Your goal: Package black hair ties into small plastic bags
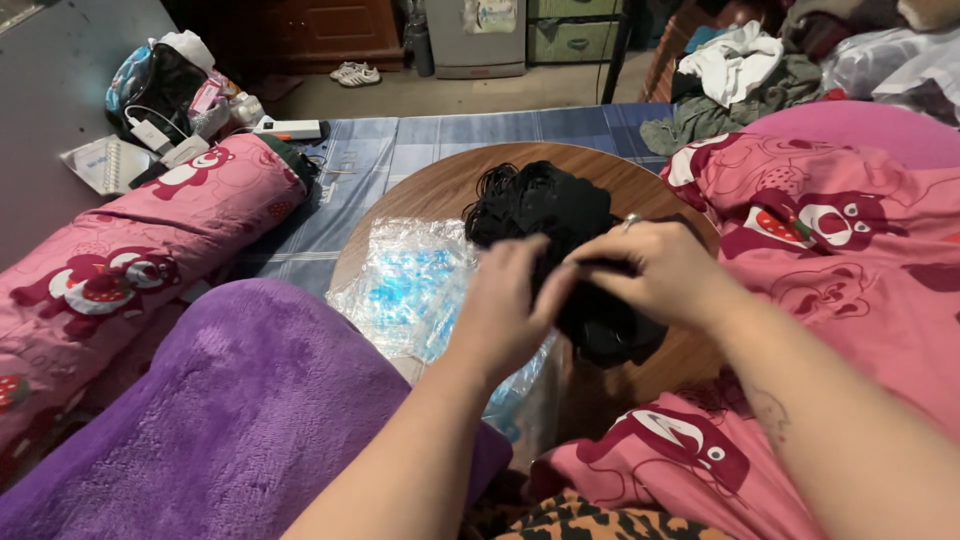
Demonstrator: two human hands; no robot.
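A pile of black stringy material (pixel 540 205) lies on a round wooden table (pixel 440 185). My left hand (pixel 505 310) and my right hand (pixel 655 275) meet over its near side, both pinching a black piece (pixel 610 335) from the pile between their fingers. A ring sits on a finger of my right hand. A clear plastic bag with blue contents (pixel 415 285) lies on the table just left of my left hand.
A purple fleece blanket (pixel 230 420) covers the near left. Pink cartoon-bear bedding lies at the right (pixel 850 250), and a pink bolster (pixel 130 270) at the left. Chargers and a power strip (pixel 290 128) sit at the back left; clothes (pixel 735 70) are heaped at the back right.
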